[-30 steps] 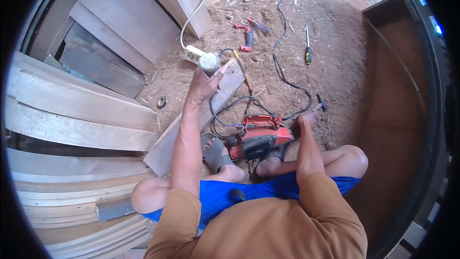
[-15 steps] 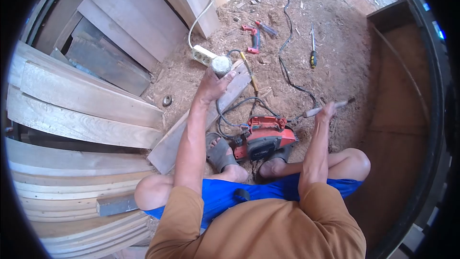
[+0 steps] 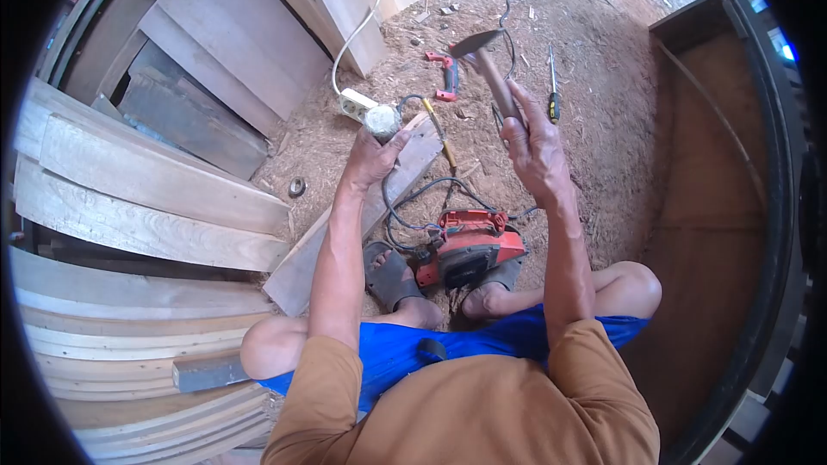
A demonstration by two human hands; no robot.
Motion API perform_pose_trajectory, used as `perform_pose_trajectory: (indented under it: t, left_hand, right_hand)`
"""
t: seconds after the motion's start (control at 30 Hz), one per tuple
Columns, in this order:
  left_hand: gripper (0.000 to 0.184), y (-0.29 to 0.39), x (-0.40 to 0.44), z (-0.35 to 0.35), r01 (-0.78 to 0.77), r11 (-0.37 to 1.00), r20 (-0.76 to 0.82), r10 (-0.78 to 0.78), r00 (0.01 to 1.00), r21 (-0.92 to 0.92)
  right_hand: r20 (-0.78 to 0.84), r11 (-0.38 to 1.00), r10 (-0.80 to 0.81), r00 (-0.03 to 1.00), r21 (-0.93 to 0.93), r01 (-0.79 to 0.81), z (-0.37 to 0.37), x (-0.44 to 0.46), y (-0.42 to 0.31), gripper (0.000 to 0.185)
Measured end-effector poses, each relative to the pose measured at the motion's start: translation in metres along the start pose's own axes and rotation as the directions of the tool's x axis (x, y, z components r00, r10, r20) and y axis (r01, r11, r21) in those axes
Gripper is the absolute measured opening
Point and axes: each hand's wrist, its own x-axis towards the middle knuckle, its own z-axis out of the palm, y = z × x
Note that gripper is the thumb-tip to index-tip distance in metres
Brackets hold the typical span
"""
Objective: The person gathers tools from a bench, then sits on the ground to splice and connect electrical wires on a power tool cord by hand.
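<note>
My left hand point(image 3: 373, 159) is closed around a short cylinder with a rough, pale round end point(image 3: 381, 122), held upright over the far part of a wooden plank point(image 3: 405, 168). Its exact kind I cannot make out. My right hand point(image 3: 538, 151) grips the wooden handle of a hammer point(image 3: 496, 79), raised with its dark head up and to the left. Between my feet sits a red and black power tool point(image 3: 472, 250), apparently an electric planer, with its red upper housing looking opened and a cable leading off it.
A white power strip point(image 3: 355, 105) lies just beyond the cylinder. Farther out on the shavings-covered ground are a red and grey handle part point(image 3: 450, 79) and a screwdriver point(image 3: 554, 99). A small dark ring point(image 3: 297, 187) lies left. Stacked boards point(image 3: 155, 181) line the left side; a brown panel point(image 3: 715, 232) stands right.
My right hand has swung the hammer up and leftward from low on the right, toward the middle. The left hand keeps its hold on the cylinder almost in place.
</note>
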Motion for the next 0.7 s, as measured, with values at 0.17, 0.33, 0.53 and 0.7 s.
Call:
perform_pose_trajectory:
  t: [0.17,0.33,0.53,0.7]
  left_hand:
    - [0.013,0.001,0.001,0.000,0.016,0.999,-0.038,-0.014,0.999,0.038]
    - [0.014,0.001,0.001,-0.003,-0.028,0.999,-0.024,0.028,0.999,0.036]
    - [0.012,0.008,-0.002,-0.001,-0.082,0.997,-0.052,0.082,0.995,-0.002]
    - [0.013,-0.002,0.003,-0.006,-0.068,0.998,-0.038,0.068,0.997,-0.008]
  right_hand:
    - [0.178,0.994,-0.105,0.978,-0.024,0.110,0.012,0.007,-0.033,0.051]
    - [0.200,0.985,-0.166,0.966,-0.014,0.172,0.019,0.009,-0.033,0.049]
    - [0.048,0.920,0.252,0.966,-0.322,-0.224,0.041,0.019,0.050,0.047]
    - [0.037,0.839,0.411,0.911,-0.406,-0.362,0.050,-0.012,0.120,0.049]
